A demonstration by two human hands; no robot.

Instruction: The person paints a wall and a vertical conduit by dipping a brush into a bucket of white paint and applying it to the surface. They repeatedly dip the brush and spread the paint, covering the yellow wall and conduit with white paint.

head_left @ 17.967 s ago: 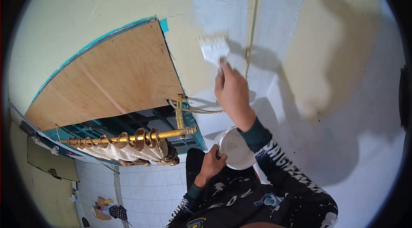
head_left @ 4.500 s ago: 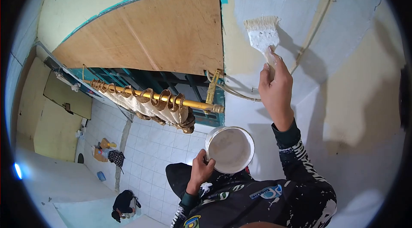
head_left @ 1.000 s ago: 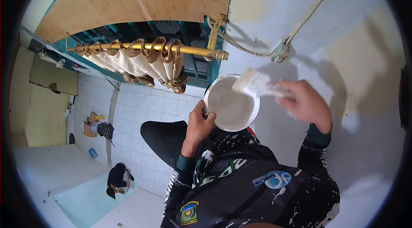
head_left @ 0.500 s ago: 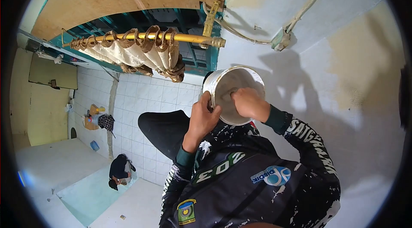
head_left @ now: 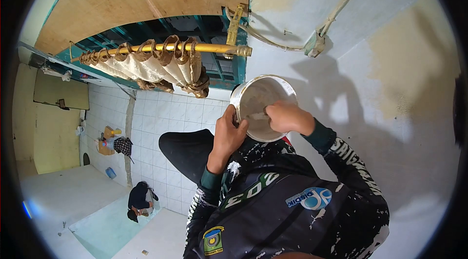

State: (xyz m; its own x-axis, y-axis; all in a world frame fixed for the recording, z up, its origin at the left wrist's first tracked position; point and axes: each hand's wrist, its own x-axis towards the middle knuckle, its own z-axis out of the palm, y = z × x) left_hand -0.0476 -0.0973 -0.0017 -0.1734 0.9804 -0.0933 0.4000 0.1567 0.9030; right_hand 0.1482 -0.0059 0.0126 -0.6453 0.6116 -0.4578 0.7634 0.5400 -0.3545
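Observation:
A white bucket (head_left: 235, 97) is tilted in front of my body, its mouth facing me and its inner wall coated with a pale, greyish-white substance. The fingers of my left hand (head_left: 229, 134) grip the bucket's near left rim, thumb on the rim side. Inside the bucket's mouth, my right hand (head_left: 287, 118) is closed round a whitish flat tool (head_left: 255, 116), whose end lies against the inner wall. My fist hides most of that tool, so its exact kind does not show.
A gold curtain rod (head_left: 214, 48) with a cream curtain (head_left: 151, 66) juts out near the bucket. A cable box (head_left: 314, 44) is on the wall. Far below, another person (head_left: 140, 200) crouches, and a cardboard box (head_left: 105, 147) is on the tiled floor.
My right hand has shifted slightly right and out from the bucket's inside, showing more of the whitish tool. My left hand keeps its hold on the rim. The view has tilted slightly.

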